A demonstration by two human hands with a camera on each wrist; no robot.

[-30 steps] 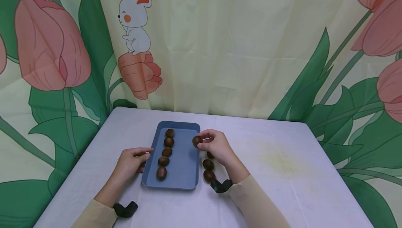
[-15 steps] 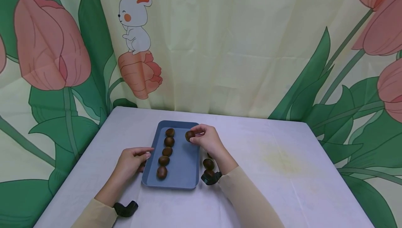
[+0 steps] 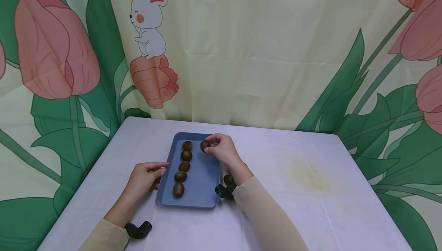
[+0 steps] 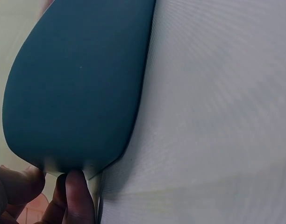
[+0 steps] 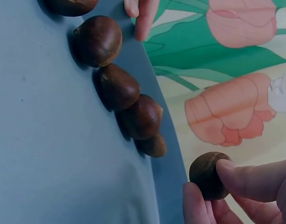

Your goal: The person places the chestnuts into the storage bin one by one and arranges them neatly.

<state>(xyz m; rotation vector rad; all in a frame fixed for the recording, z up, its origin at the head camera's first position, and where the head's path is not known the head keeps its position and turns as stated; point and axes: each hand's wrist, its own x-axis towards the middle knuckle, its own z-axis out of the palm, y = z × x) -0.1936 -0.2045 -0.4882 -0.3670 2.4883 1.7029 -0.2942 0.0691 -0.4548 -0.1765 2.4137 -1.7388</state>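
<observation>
A blue rectangular tray (image 3: 202, 182) lies on the table, with several brown chestnuts (image 3: 184, 166) lined up along its left half. My left hand (image 3: 143, 178) touches the tray's left rim; in the left wrist view its fingertips (image 4: 79, 186) rest against the tray's outer wall. Over the tray's far right part, my right hand (image 3: 224, 151) pinches one chestnut (image 5: 208, 175) between thumb and fingers. From the head view I cannot tell whether that held chestnut touches the tray bottom.
Right of the tray, a chestnut (image 3: 228, 179) shows on the white table (image 3: 310, 205), partly covered by the right forearm and its black wrist camera (image 3: 225, 190). Behind the table's far edge hangs a curtain (image 3: 259, 70) printed with tulips and a rabbit.
My right hand has carried its chestnut leftward and away from me, from the tray's right rim to above its far part. The left hand stays at the left rim.
</observation>
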